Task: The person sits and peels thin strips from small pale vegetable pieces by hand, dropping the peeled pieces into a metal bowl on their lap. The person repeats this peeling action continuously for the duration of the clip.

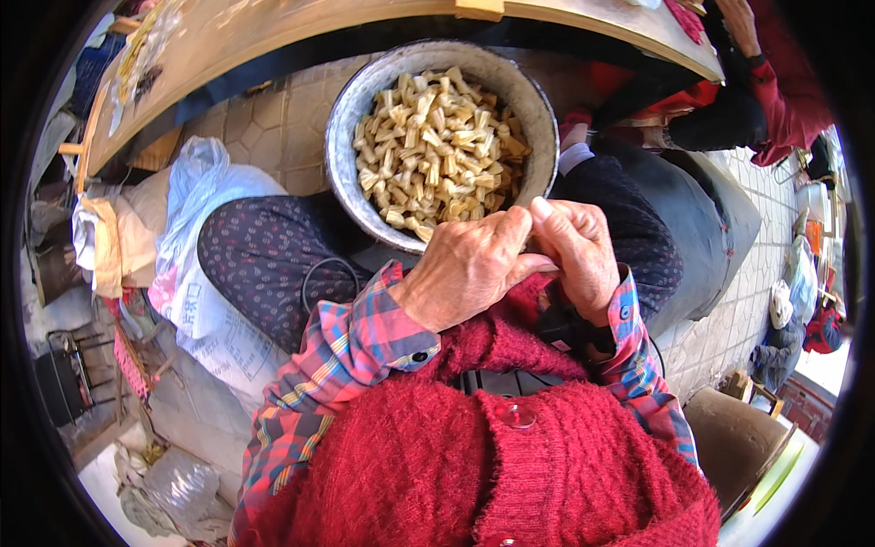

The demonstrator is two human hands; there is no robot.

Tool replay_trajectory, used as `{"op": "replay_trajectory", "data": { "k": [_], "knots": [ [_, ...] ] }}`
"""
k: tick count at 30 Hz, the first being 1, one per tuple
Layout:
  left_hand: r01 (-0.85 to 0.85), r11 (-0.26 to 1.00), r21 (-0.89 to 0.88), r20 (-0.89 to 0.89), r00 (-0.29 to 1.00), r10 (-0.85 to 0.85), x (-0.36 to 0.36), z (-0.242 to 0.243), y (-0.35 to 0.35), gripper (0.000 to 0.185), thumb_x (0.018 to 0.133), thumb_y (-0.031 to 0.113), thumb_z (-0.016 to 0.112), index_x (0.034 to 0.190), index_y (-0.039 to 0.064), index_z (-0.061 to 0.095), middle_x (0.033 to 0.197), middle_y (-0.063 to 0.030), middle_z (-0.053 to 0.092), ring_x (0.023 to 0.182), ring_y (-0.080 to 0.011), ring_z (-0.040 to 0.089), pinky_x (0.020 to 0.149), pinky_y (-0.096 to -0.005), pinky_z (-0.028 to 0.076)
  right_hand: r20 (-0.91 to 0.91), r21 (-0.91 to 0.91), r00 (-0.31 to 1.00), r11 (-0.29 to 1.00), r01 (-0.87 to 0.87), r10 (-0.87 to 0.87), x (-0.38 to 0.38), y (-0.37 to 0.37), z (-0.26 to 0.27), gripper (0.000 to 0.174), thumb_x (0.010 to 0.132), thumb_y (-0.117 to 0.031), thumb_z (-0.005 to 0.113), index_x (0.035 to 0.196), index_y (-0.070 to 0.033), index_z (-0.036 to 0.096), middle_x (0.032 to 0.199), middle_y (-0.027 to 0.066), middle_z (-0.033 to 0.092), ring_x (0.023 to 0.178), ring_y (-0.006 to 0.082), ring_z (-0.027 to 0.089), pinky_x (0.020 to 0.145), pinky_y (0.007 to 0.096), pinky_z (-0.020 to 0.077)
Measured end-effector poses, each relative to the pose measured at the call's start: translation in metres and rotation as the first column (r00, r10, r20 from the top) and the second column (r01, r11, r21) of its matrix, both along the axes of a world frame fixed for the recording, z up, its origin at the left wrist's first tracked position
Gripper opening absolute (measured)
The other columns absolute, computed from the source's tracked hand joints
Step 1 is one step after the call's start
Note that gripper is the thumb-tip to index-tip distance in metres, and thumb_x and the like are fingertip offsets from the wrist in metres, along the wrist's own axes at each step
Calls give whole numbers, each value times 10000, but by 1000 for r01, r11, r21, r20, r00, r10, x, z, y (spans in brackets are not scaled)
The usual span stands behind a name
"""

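Observation:
My left hand [465,270] and my right hand [577,249] meet in front of my chest, just below the rim of a large round metal basin [345,184]. The fingers of both are curled in and touch at the tips; whatever may be pinched between them is hidden. The right thumb rests along the curled fingers. The basin holds a heap of short, pale-yellow pieces [437,143], many apparently knotted with flared ends. It stands between my knees, and both hands are apart from the pieces in it.
A wooden table [273,41] curves across the far side. Beside my left knee lie a blue plastic bag [198,171] and a white printed sack [219,342]. Another person's red sleeve [776,102] shows at the upper right. A brown seat [731,424] is at the lower right.

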State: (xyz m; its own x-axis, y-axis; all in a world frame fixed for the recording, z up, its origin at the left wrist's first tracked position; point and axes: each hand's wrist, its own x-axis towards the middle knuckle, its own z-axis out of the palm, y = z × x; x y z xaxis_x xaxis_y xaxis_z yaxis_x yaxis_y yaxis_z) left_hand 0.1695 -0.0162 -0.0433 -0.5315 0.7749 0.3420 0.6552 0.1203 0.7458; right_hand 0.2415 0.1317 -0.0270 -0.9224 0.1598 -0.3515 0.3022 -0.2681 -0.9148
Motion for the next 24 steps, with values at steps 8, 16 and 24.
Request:
{"op": "replay_trajectory", "data": {
  "k": [8, 16, 24],
  "knots": [
    [35, 998, -56, 75, 997, -30, -2, -13, 2, 197, 876, 166, 599, 899, 14, 477, 692, -165, 597, 653, -329, 627, 541, -394, 488, 31, -134, 987, 978, 161, -158, -2, -8, 1, 372, 948, -230, 532, 602, -101, 482, 542, -63, 402, 447, 22, 314, 410, 188, 248],
    [0, 1000, 5, 209, 978, -1, -6, -19, -6, 207, 890, 175, 562, 928, -2, 462, 649, -205, 569, 639, -394, 599, 531, -449, 468, 47, -74, 984, 981, 178, -174, -17, -19, 7, 362, 943, -235, 533, 609, -117, 457, 542, -66, 380, 443, 33, 317, 402, 199, 248],
    [-94, 971, 218, 752, 651, -106, -35, -10, -4, 231, 969, 239, 495, 1026, 17, 465, 734, -40, 570, 638, -138, 561, 560, -313, 439, -200, 251, 980, 967, 51, 0, -53, -4, 9, 368, 975, -391, 444, 880, -54, 557, 685, -10, 510, 569, 61, 493, 490, 198, 405]
  ]
}}
